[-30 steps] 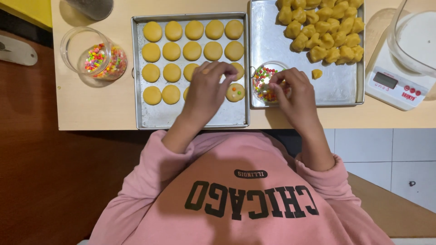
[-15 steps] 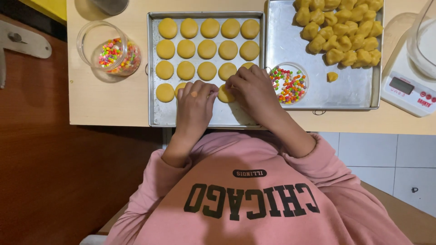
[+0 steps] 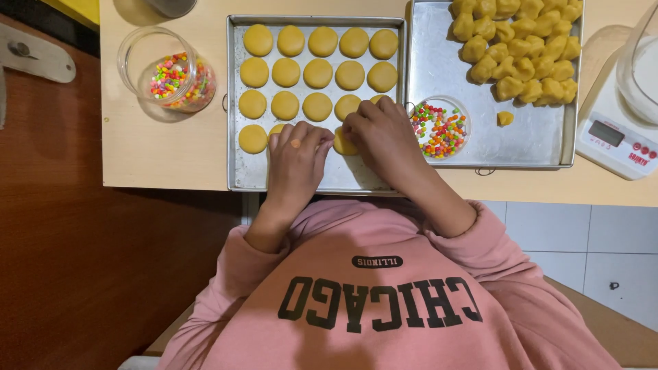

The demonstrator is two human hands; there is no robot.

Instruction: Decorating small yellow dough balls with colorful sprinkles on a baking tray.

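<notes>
Dough disc (image 3: 345,142) on left tray (image 3: 236,103), pinched between both hands for shaping: left hand (image 3: 296,154) and right hand (image 3: 381,133) both grasping it. Candy dish (image 3: 440,128) within reach on right tray (image 3: 541,140); jar (image 3: 171,72) on table (image 3: 164,147).

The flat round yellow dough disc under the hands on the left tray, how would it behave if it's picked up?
The flat round yellow dough disc probably feels soft, since the lumps of yellow dough on the right metal tray look hand-pressed. It would likely bend or dent under a pinch. Lying flat on the left metal tray, it seems unlikely to roll.
</notes>
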